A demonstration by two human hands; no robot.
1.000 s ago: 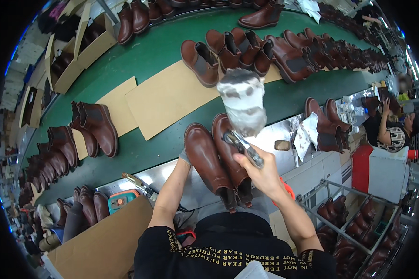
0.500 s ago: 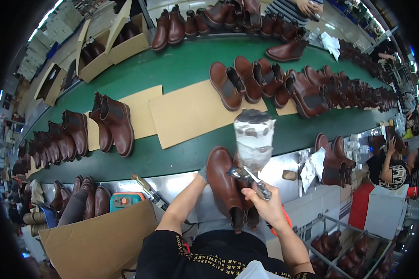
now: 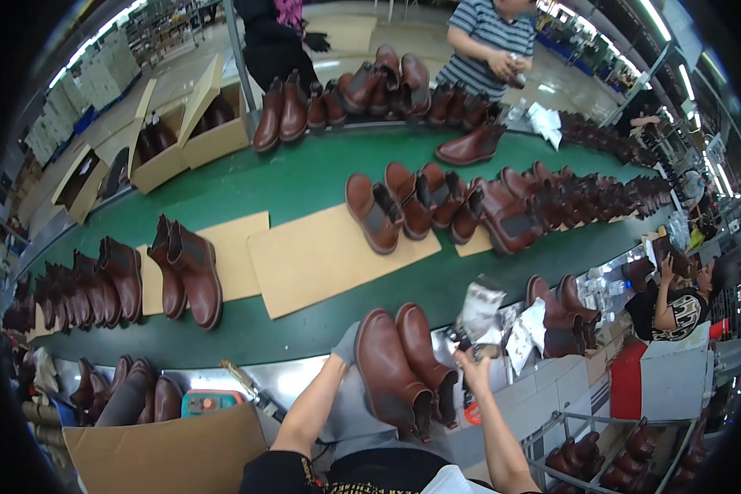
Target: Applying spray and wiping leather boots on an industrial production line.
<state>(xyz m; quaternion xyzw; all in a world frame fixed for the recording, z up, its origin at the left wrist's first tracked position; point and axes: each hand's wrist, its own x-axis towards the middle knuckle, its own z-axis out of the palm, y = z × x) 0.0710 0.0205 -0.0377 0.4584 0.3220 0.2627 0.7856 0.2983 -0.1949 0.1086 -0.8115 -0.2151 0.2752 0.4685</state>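
Gripping a metallic hand tool [image 3: 461,337] with curled fingers, the person's right hand [image 3: 474,372] is just right of a pair of brown ankle boots [image 3: 380,354]; the tool's white, dark-stained upper part [image 3: 482,310] points away from the body, well clear of the leather. The left hand [image 3: 348,342], in a grey covering, is against the outer side of the left boot; its fingers are mostly hidden behind the boot, so how far they are closed, and how they hold it, cannot be told. Both boots are side by side in front of the person, toes away from the body and ankle openings toward it, over the near edge of a shiny metal ledge [image 3: 305,380]. A red-orange ring [image 3: 472,413] shows beside the right wrist. To the right on the ledge, a stained white cloth [image 3: 525,337] lies next to another boot pair [image 3: 558,317]; to the left are a long metal tool [image 3: 253,385] and a teal-and-orange device [image 3: 212,402]. Beyond the ledge, a green work surface [image 3: 329,306] bears tan cardboard sheets [image 3: 305,262] and rows of brown boots [image 3: 107,284]. Across it, a person in a striped shirt [image 3: 494,41] stands at the far side.
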